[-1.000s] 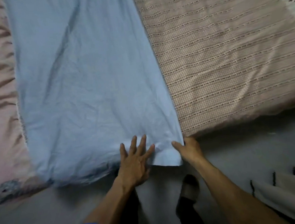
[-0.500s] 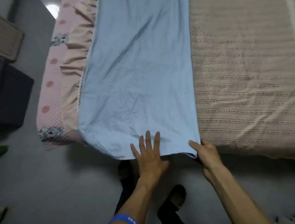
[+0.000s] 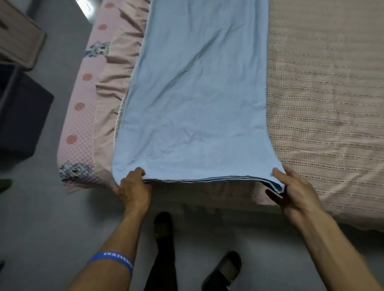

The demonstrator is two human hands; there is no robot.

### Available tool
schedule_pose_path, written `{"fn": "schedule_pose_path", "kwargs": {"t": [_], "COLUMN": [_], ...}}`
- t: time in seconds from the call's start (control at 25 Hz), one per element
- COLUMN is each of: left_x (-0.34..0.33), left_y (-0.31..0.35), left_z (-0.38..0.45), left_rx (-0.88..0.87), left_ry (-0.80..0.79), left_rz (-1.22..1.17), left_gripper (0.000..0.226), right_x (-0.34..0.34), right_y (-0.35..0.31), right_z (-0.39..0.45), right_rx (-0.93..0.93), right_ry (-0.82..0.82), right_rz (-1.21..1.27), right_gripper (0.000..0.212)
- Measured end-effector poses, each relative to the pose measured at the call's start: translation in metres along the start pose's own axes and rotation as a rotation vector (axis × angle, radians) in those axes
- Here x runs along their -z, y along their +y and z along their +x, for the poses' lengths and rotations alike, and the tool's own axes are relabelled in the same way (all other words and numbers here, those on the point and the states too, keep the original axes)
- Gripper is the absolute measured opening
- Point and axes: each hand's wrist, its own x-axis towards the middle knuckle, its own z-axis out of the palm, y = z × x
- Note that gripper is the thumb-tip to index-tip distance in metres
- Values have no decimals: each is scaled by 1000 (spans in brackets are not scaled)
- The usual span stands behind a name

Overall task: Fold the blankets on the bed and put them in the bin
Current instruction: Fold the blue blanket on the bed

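Since half a second ago the left hand [image 3: 133, 189] has slid from flat on the blanket's middle edge out to its corner at 9 o'clock, and the near edge now lifts off the bed. That hand grasps the corner of the blue blanket [image 3: 196, 98], fingers curled over the top and thumb underneath; a blue wristband [image 3: 113, 260] circles its forearm. The right hand [image 3: 293, 189] pinches the opposite near corner at 3 o'clock, thumb on top and fingers below the layered edge. The blanket lies folded into a long strip running toward 12 o'clock on the bed [image 3: 336, 109], over a beige striped cover. At 10 o'clock a pink ruffled sheet [image 3: 86, 112] hangs over the bed's side. Farther toward 9 o'clock a dark bin [image 3: 9, 110] stands on the grey floor [image 3: 42, 228], beside a wooden cabinet [image 3: 2, 29].
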Motion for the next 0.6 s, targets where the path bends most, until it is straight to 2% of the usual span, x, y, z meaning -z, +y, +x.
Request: {"fn": "schedule_pose_path", "kwargs": {"t": [0.08, 0.12, 0.28, 0.36, 0.48, 0.6], "left_x": [17, 26, 71, 88, 103, 96], "left_y": [-20, -24, -5, 15, 59, 86], "left_z": [19, 29, 100, 153, 231, 304], "left_rx": [-25, -53, -185, -259, -385, -496], "left_ry": [-3, 15, 105, 105, -6, -172], "left_rz": [66, 95, 193, 171, 154, 212], "left_gripper": [41, 41, 32, 25, 19, 16], "right_x": [-12, -20, -73, -97, -117, -131], "right_y": [-12, -20, -74, -98, -121, -121], "right_z": [9, 14, 56, 89, 143, 203], "right_rx": [43, 72, 151, 116, 69, 119], "right_ry": [50, 68, 131, 193, 252, 311], "right_rz": [23, 19, -50, -65, -158, -327], "right_gripper": [47, 49, 21, 24, 33, 10]}}
